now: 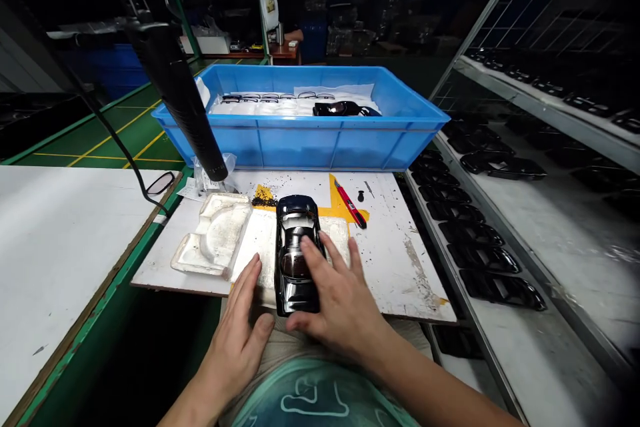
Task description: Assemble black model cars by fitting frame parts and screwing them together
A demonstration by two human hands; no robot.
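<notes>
A glossy black model car body (297, 220) lies lengthwise on a pale foam block (257, 240) at the front of the work board. Over its right side rests my right hand (345, 287), fingers spread, the fingertips at the roof and rear window, thumb near the close end. My left hand (233, 333) is held just left of the car body, fingers stretched out and apart from it. Left of the block sits a white foam cradle (215, 233) with a curved hollow. A red utility knife (350, 203) lies beyond my right hand.
Behind the board stands a blue bin (300, 140) with dark frame-like parts and another black car body (345, 109). A black tubular tool (180, 100) hangs at the left. Racks of black car bodies (480, 257) line the right. Black granules (265, 200) lie near the foam.
</notes>
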